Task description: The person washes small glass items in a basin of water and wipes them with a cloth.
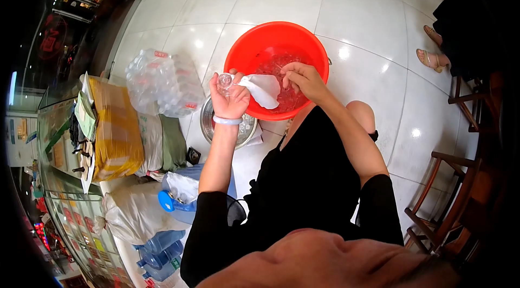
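Observation:
My left hand, with a pale bangle on the wrist, is closed round a small clear glass cup, palm turned up. A white cloth hangs from its fingers over the rim of a red plastic tub. Inside the tub lie many small clear pieces, seemingly glassware in water. My right hand is above the tub's right side, fingers curled and pinched together; whatever may be between them is hidden. Below my left hand stands a round metal basin with clear glassware in it, partly covered by my forearm.
Shrink-wrapped bottles stand left of the tub, near a yellow-taped carton and a large blue-capped water jug. A glass display case runs along the left. At right are wooden chairs and another person's sandalled feet.

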Demonstrator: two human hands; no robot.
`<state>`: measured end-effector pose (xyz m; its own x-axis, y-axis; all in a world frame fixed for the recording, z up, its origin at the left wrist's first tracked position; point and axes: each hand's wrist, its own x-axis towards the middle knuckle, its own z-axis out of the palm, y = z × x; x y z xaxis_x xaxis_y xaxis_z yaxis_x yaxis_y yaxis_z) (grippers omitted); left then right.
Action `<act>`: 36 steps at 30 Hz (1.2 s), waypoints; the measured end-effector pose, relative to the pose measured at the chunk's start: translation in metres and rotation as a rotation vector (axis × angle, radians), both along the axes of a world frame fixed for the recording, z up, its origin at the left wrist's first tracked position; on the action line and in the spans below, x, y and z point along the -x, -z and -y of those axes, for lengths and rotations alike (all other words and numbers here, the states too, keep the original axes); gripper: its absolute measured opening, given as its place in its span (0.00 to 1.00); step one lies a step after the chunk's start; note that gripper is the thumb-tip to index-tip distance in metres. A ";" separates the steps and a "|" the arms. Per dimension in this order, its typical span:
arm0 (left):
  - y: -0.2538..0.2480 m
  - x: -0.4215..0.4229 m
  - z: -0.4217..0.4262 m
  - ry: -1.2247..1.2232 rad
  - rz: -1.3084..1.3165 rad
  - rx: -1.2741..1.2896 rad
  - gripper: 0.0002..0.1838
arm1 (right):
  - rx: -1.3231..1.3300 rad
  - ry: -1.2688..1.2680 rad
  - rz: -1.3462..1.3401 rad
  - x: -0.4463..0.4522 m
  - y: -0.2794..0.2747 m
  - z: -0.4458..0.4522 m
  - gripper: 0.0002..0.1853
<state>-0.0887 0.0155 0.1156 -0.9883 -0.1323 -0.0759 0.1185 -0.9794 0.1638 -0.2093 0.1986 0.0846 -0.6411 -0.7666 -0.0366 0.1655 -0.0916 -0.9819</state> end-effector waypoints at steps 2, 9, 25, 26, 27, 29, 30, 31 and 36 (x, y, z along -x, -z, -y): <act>-0.001 -0.001 0.000 0.002 0.004 -0.026 0.16 | 0.013 -0.004 0.081 0.001 -0.006 -0.002 0.09; 0.002 -0.004 -0.002 0.025 0.039 -0.027 0.15 | 0.154 0.128 0.457 0.007 -0.002 0.001 0.07; 0.011 -0.003 -0.007 -0.026 0.149 0.019 0.15 | 0.189 0.144 0.352 -0.005 -0.022 -0.003 0.04; 0.012 -0.003 -0.009 -0.025 0.157 0.023 0.15 | 0.180 0.134 0.310 -0.008 -0.024 -0.003 0.04; 0.012 -0.002 -0.011 -0.018 0.157 0.016 0.15 | 0.170 0.124 0.268 -0.010 -0.026 -0.002 0.04; 0.012 0.000 -0.014 -0.015 0.147 0.007 0.15 | 0.179 0.073 0.211 -0.016 -0.021 0.001 0.05; 0.012 0.001 -0.016 -0.009 0.137 -0.001 0.15 | 0.190 0.024 0.153 -0.020 -0.017 0.004 0.05; 0.011 0.002 -0.017 -0.016 0.131 -0.005 0.15 | 0.224 -0.035 0.164 -0.024 -0.012 0.008 0.04; 0.005 0.003 -0.019 0.002 0.063 -0.078 0.16 | 0.131 -0.036 -0.075 -0.037 0.005 0.015 0.06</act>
